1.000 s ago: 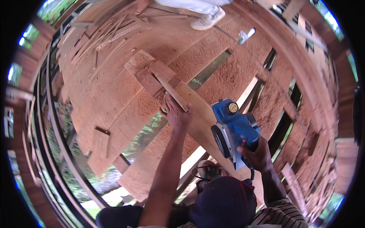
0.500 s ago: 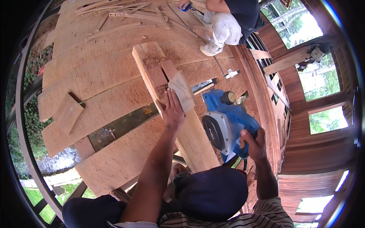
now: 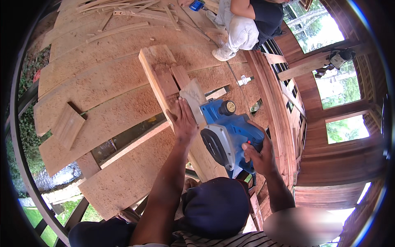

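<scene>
A blue electric planer is gripped by its rear handle in my right hand. Its body is tilted, its front end at the right edge of a thick plank; whether it touches the wood I cannot tell. My left hand lies on this plank with fingers stretched out and the thumb at the left edge. Just ahead of the fingertips sits a pale flat wood piece, partly behind the planer. Reddish wood blocks lie farther up the plank, with sawdust around them.
Wide sawdust-covered boards form the floor, with a gap between them at left. A loose wood offcut lies there. Thin strips are piled at the back. Another person crouches far right of them beside long reddish planks.
My right hand has brought the planer leftward, closer to the plank and the pale wood piece. My left hand stays on the plank. The whole view has shifted slightly.
</scene>
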Available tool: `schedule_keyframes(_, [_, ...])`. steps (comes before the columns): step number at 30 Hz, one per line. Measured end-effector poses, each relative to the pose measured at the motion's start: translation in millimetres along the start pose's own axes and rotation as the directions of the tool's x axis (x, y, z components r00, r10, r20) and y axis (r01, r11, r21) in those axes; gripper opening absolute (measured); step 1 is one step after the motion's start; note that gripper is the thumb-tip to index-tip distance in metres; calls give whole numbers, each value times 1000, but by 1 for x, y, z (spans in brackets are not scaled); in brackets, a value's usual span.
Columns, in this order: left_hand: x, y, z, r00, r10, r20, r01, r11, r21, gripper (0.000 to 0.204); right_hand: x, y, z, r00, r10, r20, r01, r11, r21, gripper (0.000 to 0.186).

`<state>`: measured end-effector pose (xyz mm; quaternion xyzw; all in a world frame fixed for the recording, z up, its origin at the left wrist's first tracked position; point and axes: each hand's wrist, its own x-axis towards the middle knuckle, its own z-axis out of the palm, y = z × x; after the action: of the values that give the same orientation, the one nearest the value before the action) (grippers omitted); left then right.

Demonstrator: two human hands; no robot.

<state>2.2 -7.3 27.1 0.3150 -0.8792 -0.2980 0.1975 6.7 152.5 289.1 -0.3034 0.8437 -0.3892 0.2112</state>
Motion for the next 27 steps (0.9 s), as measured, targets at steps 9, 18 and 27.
schedule_keyframes(9, [0, -4, 15, 999, 8, -52, -8, 1000, 9, 82, 27, -8, 15, 999, -38, -12, 38, 999, -15, 58])
schedule_keyframes(18, [1, -6, 4, 998, -12, 61, 13, 1000, -22, 101, 71, -18, 25, 997, -78, -14, 79, 997, 20, 56])
schedule_keyframes(27, [3, -1, -7, 991, -25, 129, 18, 998, 54, 113, 117, -25, 4, 996, -6, -92, 17, 992, 123, 49])
